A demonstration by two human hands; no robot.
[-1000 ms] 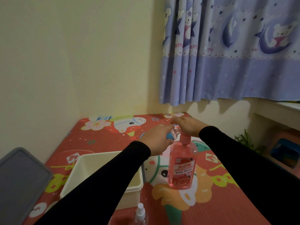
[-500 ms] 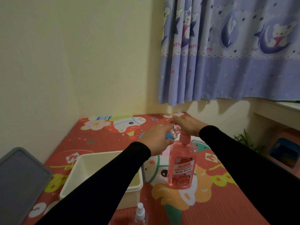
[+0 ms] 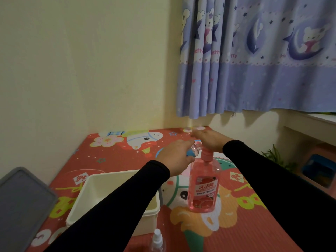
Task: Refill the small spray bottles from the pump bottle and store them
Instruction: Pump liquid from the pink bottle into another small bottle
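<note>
A pink pump bottle (image 3: 202, 190) of red liquid stands upright on the red cartoon mat (image 3: 254, 224). My right hand (image 3: 211, 140) lies flat on top of its pump head, fingers straight. My left hand (image 3: 177, 156) grips a small clear spray bottle (image 3: 194, 150) with a blue part, held right at the pump's spout; most of that bottle is hidden by my fingers. A second small clear spray bottle (image 3: 157, 241) with a white nozzle stands at the bottom edge.
A white plastic box (image 3: 101, 182) sits open on the mat under my left forearm. A grey lid (image 3: 21, 200) lies at the far left. Walls and a blue curtain (image 3: 254, 57) close the back; a plant and a stool stand at the right.
Both hands stay at the pump head. The view shifted only slightly.
</note>
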